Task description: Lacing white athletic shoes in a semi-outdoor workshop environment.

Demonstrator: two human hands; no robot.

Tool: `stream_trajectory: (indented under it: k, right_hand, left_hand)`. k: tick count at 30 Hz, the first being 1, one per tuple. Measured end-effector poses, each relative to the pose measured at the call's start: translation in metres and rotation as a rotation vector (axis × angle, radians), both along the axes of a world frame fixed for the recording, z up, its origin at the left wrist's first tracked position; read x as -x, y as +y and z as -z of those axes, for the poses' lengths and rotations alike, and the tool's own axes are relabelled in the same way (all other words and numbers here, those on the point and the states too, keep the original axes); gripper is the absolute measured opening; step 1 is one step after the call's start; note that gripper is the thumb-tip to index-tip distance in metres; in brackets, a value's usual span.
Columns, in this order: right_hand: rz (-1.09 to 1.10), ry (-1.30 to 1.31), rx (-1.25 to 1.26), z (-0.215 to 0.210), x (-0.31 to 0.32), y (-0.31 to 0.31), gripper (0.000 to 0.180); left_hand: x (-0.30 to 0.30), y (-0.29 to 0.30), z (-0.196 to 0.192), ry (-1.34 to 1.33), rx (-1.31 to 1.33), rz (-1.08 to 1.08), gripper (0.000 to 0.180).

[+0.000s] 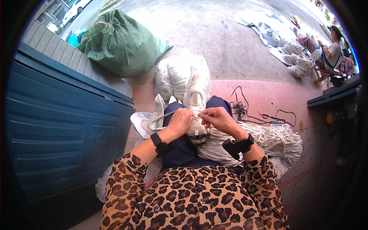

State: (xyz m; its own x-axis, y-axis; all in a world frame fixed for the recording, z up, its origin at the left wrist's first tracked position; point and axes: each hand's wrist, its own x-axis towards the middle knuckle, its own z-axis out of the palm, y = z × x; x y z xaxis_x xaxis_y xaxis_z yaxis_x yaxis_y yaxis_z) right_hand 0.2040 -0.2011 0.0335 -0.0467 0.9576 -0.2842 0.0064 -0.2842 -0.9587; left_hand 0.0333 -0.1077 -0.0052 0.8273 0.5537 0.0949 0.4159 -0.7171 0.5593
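A white sneaker (198,129) rests between my knees, its toe toward me and its lace holes under my fingers. My left hand (181,123) is closed at the left side of the lacing, pinching a white shoelace (164,115) that trails off to the left. From the right, my right hand (219,119) meets it with thumb and forefinger pinched on the lace over the shoe's tongue; the lace end is too small to make out clearly. A large heap of loose white laces (264,143) lies beside my right leg.
Beyond the sneaker stand plastic-wrapped white bundles (170,78). Farther left is a big green sack (120,44), near a blue metal door (69,126). Black laces (241,107) lie on the pink floor strip. Another person (331,51) sits far right beside piled white shoes (301,63).
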Motion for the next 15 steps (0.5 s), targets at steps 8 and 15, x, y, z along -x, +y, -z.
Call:
stream_trajectory:
  k: [8,15]
  right_hand:
    - [-0.103,-0.176,-0.076,-0.01,0.006,0.021,0.023]
    - [-0.013,-0.915,-0.515,0.006,-0.001,0.038,0.034]
  left_hand:
    - [-0.022,-0.012,-0.016,-0.26,0.551,-0.099,0.013]
    - [-0.019,-0.016,-0.006,-0.086,0.495,-0.278,0.017]
